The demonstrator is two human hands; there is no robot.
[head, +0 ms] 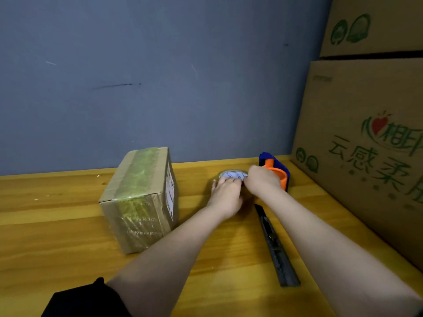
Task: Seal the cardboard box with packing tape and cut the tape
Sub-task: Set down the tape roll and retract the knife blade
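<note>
A small cardboard box (139, 200) stands on the wooden table (57, 225), left of my hands; clear tape runs over its top and down its front face, and a white label is on its right side. A roll of clear packing tape (232, 173) lies flat on the table to the right of the box. My left hand (225, 193) rests on the roll's near left edge. My right hand (262, 179) grips its right edge, fingertips at the rim. A dark utility knife (275, 245) lies lengthwise on the table between my forearms.
An orange and blue tape dispenser (278, 171) sits just behind my right hand. Large printed cardboard cartons (366, 145) are stacked along the table's right side. A blue-grey wall (160, 76) closes off the back.
</note>
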